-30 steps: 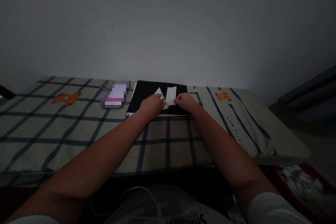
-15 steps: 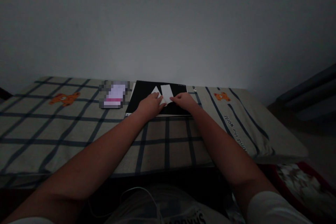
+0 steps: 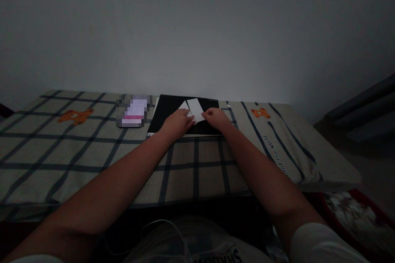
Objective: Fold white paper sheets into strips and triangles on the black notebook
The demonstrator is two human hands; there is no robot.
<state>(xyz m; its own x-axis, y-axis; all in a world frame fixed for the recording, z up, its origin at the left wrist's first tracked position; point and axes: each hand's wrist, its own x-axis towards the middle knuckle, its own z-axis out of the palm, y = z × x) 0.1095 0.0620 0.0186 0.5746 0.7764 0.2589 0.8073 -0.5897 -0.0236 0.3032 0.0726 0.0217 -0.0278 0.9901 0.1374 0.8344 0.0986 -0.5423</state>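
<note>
A folded piece of white paper (image 3: 195,107) lies on a black sheet or thin book (image 3: 166,109). It shows as a slanting strip on the right and a pointed corner on the left, partly under my fingers. My left hand (image 3: 179,122) holds the paper down from the left, its fingers and thumb resting on the lower part. With thumb and fingers pinched together, my right hand (image 3: 216,116) grips the strip's lower right edge. The fold between the two parts is hidden by the left fingers.
A phone (image 3: 134,111) with a blurred screen lies left of the black sheet. Checked cloth (image 3: 101,144) with orange bear prints covers the table, which backs onto a grey wall (image 3: 197,33). A white cable (image 3: 160,221) hangs below the front edge. A red container (image 3: 359,197) stands at lower right.
The paper strip has tilted further left at its top, and the gap to the pointed corner has narrowed. My right hand has shifted very slightly; the left hand stays nearly in place.
</note>
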